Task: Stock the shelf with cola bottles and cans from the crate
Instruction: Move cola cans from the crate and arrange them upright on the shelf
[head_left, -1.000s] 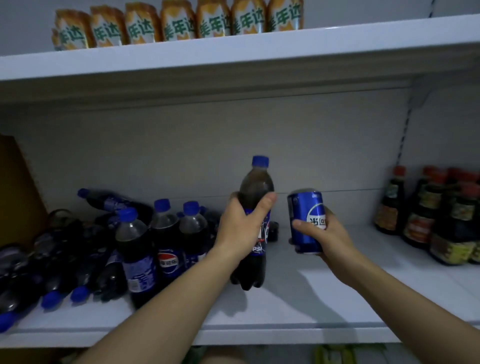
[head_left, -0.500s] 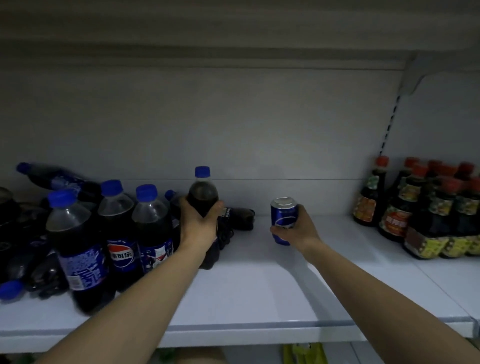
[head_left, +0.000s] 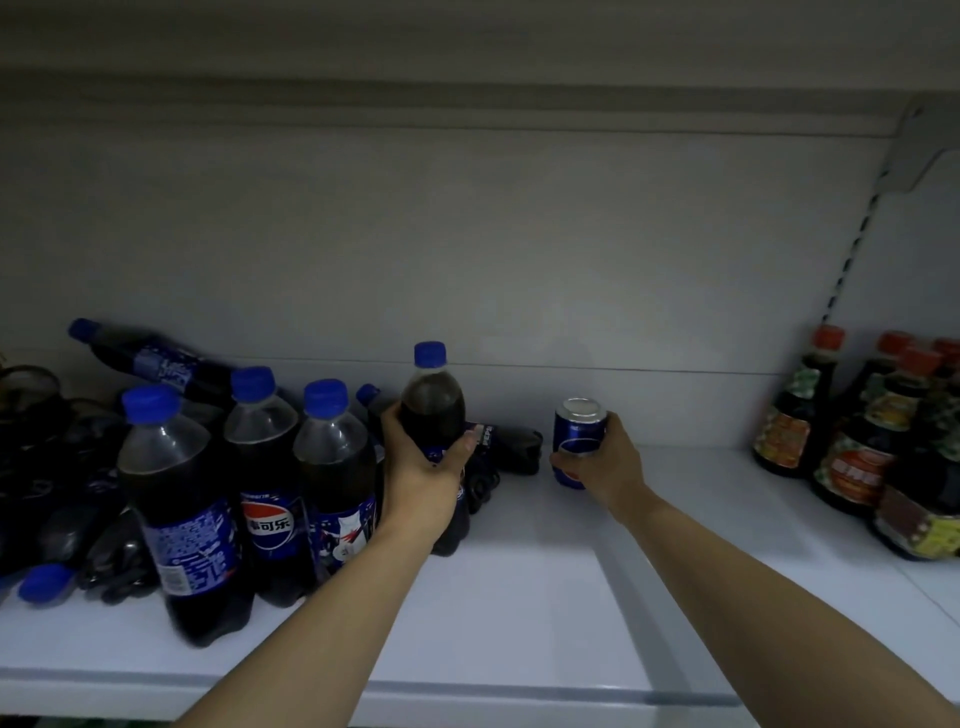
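My left hand (head_left: 423, 467) grips an upright cola bottle (head_left: 432, 395) with a blue cap, standing on the white shelf (head_left: 519, 613) just right of three upright cola bottles (head_left: 260, 467). My right hand (head_left: 605, 462) holds a blue cola can (head_left: 577, 431) upright on the shelf, farther back and to the right of the bottle. Behind and left lie several more cola bottles (head_left: 150, 358) on their sides in a dark heap. The crate is out of view.
Dark sauce bottles with red caps (head_left: 857, 441) stand at the shelf's right end. The shelf's back wall is close behind the can. The underside of an upper shelf (head_left: 467, 98) runs overhead. White shelf surface shows between the can and the sauce bottles.
Both hands have carried the bottle and the can from in front of the shelf deep onto it and lowered them; the bottle now stands beside the upright row, the can sits near the back.
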